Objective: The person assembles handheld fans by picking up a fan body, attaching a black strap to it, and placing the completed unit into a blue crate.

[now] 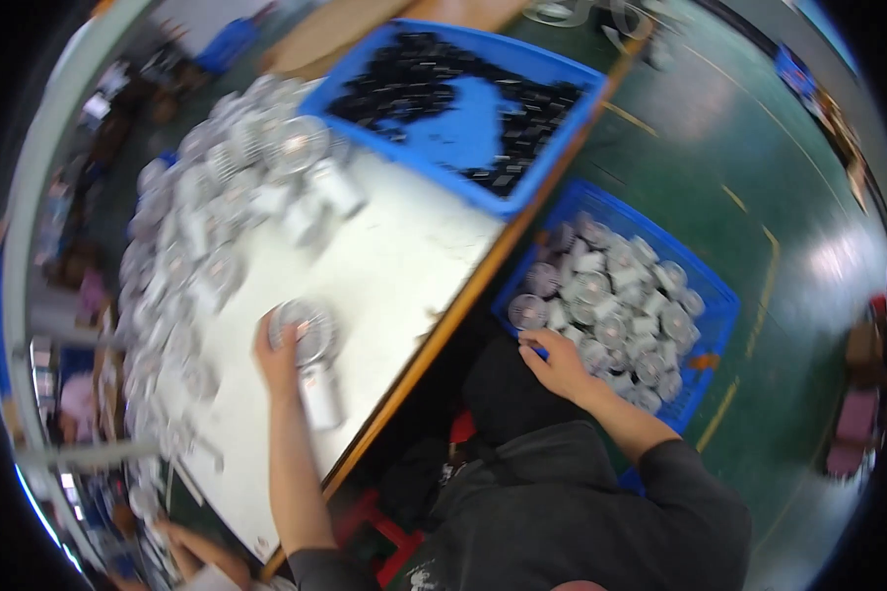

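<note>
On the white tabletop [384,261], my left hand [278,360] is closed around the round head of a white handheld fan [317,379]. Its thumb lies over the grille, and the fan's short handle points toward me. Off the table's right edge, my right hand [562,366] is held above my lap by the near left side of a blue crate [712,271]. Its fingers reach out to the left, the thumb a little apart, and I see nothing held in them. Many white and grey fans [616,295] fill that crate.
A large heap of similar white fans [202,222] covers the table's left and far side. A blue tray [434,175] of small black pieces stands at the far end. A red stool [389,527] is below the table edge. Another person's arm [207,552] shows at lower left.
</note>
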A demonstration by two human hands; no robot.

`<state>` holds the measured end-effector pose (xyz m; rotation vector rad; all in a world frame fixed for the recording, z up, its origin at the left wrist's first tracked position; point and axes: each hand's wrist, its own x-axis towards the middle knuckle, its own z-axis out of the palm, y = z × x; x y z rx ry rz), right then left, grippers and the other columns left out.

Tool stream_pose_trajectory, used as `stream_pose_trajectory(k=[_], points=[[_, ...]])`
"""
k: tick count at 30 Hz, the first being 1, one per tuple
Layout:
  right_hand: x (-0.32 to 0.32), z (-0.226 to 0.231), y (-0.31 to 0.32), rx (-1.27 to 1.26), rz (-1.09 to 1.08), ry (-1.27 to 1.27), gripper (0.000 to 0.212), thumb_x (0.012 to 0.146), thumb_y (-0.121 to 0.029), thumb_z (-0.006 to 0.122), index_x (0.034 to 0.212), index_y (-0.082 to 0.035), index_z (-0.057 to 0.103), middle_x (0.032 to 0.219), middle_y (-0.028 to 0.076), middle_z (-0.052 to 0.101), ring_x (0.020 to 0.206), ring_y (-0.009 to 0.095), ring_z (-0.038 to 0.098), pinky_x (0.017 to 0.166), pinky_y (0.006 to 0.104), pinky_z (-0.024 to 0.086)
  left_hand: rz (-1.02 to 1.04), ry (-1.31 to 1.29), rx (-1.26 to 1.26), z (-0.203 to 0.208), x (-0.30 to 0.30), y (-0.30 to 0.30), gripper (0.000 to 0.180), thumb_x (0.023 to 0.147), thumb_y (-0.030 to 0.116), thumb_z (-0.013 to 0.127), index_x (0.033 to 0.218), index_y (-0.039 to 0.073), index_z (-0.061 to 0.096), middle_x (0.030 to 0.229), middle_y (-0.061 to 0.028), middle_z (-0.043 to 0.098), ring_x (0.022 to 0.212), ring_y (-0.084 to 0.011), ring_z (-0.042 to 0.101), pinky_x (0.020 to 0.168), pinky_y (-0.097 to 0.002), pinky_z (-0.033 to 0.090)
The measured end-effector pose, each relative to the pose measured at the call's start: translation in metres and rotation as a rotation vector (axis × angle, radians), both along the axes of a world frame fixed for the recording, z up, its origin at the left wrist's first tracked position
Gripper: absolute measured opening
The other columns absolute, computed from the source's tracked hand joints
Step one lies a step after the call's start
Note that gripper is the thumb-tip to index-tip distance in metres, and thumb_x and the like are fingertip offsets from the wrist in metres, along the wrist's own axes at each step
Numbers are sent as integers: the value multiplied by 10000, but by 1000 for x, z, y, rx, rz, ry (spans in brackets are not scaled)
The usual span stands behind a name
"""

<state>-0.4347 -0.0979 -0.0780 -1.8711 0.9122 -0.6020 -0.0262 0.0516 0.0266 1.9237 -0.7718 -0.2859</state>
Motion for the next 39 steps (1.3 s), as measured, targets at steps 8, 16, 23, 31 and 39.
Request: stream_pose_trajectory(k=[8,16,23,31,39], points=[[123,121,92,455,559,-388,473,927,-73,643,1364,8,481,1151,150,640,1018,187,629,889,313,522,176,158,-305,80,-39,37,428,945,260,663,1246,-31,574,1096,-97,651,992,-157,607,891,-299,496],[146,141,146,842,661,-288,271,928,-121,649,1153,5,565,979,71,669,759,129,643,671,270,531,93,366,-515,79,-130,109,550,934,125,657,1401,-25,409,1246,-113,549,1110,-152,551,972,-294,456],[150,161,158,-363,765,-286,356,787,-229,792,1016,-19,619,813,157,663,699,332,690,597,396,552,-48,959,-608,73,-132,117,462,1014,330,529,1322,-14,499,1136,-112,644,985,-166,646,879,-307,527],[190,245,79,-275,1322,160,396,937,-343,611,1048,36,605,1024,229,659,937,410,644,848,455,522,-607,1089,-655,70,-145,114,830,837,326,762,1450,-54,352,1413,-176,487,1320,-262,483,1111,-420,396],[227,252,-209,-678,348,256,160,799,-121,648,907,-23,712,896,191,700,853,315,687,794,381,539,-503,1124,-927,67,-144,137,397,815,-24,704,1196,-21,595,1023,-139,637,1062,-284,606,924,-518,545]])
